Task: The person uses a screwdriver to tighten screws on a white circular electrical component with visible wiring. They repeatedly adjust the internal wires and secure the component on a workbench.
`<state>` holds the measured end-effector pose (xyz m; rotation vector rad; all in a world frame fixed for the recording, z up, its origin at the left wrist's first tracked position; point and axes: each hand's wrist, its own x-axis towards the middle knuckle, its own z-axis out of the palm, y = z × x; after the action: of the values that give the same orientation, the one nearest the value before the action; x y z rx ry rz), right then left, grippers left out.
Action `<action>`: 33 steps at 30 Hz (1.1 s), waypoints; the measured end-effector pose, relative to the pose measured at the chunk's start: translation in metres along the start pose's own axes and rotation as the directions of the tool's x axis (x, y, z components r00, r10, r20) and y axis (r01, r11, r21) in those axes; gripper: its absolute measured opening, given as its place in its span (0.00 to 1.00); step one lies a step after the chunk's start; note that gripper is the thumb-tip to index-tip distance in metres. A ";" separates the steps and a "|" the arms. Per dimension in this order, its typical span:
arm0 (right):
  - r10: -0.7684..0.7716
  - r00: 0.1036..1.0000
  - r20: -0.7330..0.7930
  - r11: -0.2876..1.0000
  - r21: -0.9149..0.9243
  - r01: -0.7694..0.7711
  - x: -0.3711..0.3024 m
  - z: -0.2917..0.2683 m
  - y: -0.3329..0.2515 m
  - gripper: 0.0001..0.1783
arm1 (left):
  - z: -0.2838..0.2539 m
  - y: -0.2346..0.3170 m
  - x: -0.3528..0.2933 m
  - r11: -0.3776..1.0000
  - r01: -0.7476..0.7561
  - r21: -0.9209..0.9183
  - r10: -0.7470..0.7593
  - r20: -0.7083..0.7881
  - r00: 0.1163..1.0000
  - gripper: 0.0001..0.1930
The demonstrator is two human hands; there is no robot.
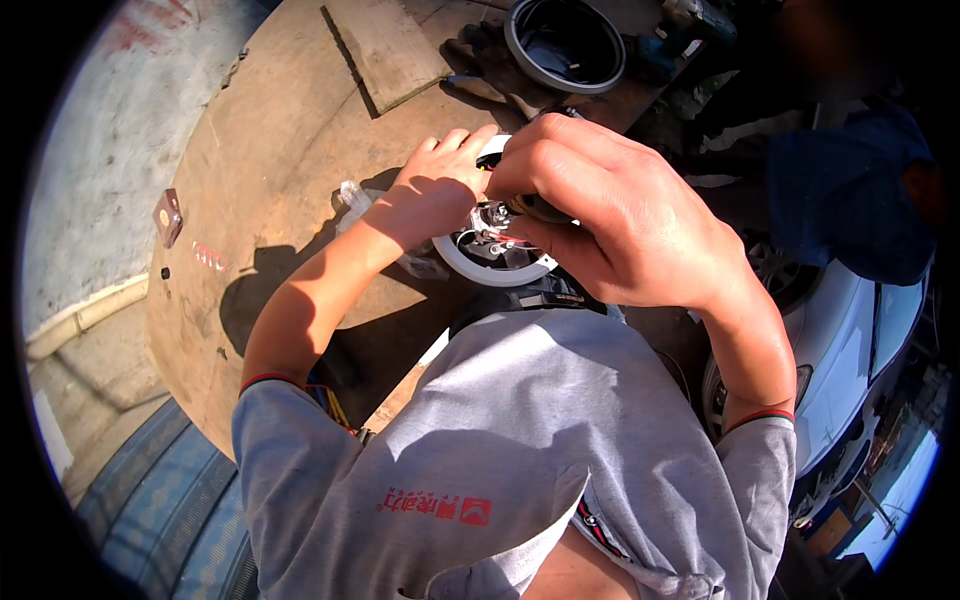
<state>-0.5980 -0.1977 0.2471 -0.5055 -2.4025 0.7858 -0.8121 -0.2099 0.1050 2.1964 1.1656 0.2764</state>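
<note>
In front of my torso a white round housing [480, 272] rests on the wooden table, with red wires and small metal parts inside. My left hand [440, 190] is closed on its left side, the fingers lying over the far rim. My right hand [620, 205] hangs over the housing's right side, thumb and fingers pinched round a dark, rounded handle [542, 209]. Most of that tool is hidden by the fingers, and its tip meets the metal parts too closely to make out. Both hands cover much of the rim.
Beyond lie a wooden board [385, 50], dark gloves [485, 60], a black round shell with a grey rim [518, 50] and a teal power tool [655, 50]. Clear plastic wrap [355, 200] touches the left forearm's side. A small brown box [168, 217] sits left; a white car [840, 350] stands right.
</note>
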 end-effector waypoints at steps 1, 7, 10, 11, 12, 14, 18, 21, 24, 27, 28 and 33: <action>-0.005 1.000 0.015 1.000 0.008 0.005 0.004 -0.001 0.000 0.10 | 0.001 -0.001 -0.001 0.990 0.027 -0.140 -0.028 -0.003 1.000 0.13; 0.060 0.985 0.162 0.978 -0.206 -0.026 0.027 -0.010 -0.008 0.15 | -0.031 0.020 -0.006 0.757 0.168 -0.632 -0.129 0.108 0.986 0.14; 0.063 0.957 0.282 0.915 -0.400 0.058 0.032 -0.011 -0.014 0.15 | -0.044 0.028 -0.004 0.638 0.244 -0.731 -0.186 0.161 0.969 0.13; 0.061 0.949 0.311 0.898 -0.431 0.083 0.032 -0.011 -0.013 0.16 | -0.035 0.025 -0.003 0.579 0.262 -0.772 -0.239 0.146 0.960 0.12; 0.070 0.953 0.296 0.907 -0.416 0.062 0.032 -0.011 -0.014 0.16 | -0.026 0.021 -0.001 0.517 0.272 -0.812 -0.290 0.133 0.948 0.11; 0.085 0.960 0.268 0.925 -0.380 0.024 0.033 -0.010 -0.018 0.15 | -0.015 0.017 0.000 0.906 0.123 -0.406 -0.147 -0.030 0.989 0.09; 0.116 0.955 0.272 0.949 -0.313 -0.026 0.031 -0.016 -0.016 0.14 | 0.013 -0.013 -0.001 0.998 -0.027 -0.060 0.020 -0.113 0.993 0.04; 0.154 0.957 0.247 0.935 -0.350 -0.060 0.030 -0.017 -0.014 0.13 | 0.018 -0.019 -0.003 0.996 -0.055 0.077 0.064 -0.117 0.991 0.03; 0.116 0.972 0.203 0.921 -0.388 -0.029 0.026 -0.018 -0.010 0.14 | 0.006 -0.003 -0.005 0.987 -0.029 0.161 0.043 -0.088 0.995 0.03; 0.051 0.981 0.187 0.896 -0.443 0.038 0.026 -0.020 -0.012 0.15 | 0.008 -0.009 -0.002 0.982 -0.042 0.182 0.050 -0.040 0.998 0.03; 0.058 0.978 0.202 0.879 -0.475 0.047 0.026 -0.021 -0.014 0.14 | 0.008 -0.010 -0.002 0.985 -0.027 0.170 0.029 -0.011 1.000 0.04; 0.220 0.929 0.298 0.857 -0.515 -0.037 0.029 -0.020 -0.028 0.13 | 0.025 -0.035 0.002 0.995 -0.070 0.069 0.075 -0.072 0.995 0.09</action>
<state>-0.6133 -0.1957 0.2898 -0.7971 -2.9466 0.2994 -0.8231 -0.2045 0.0640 2.3070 1.1512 0.3580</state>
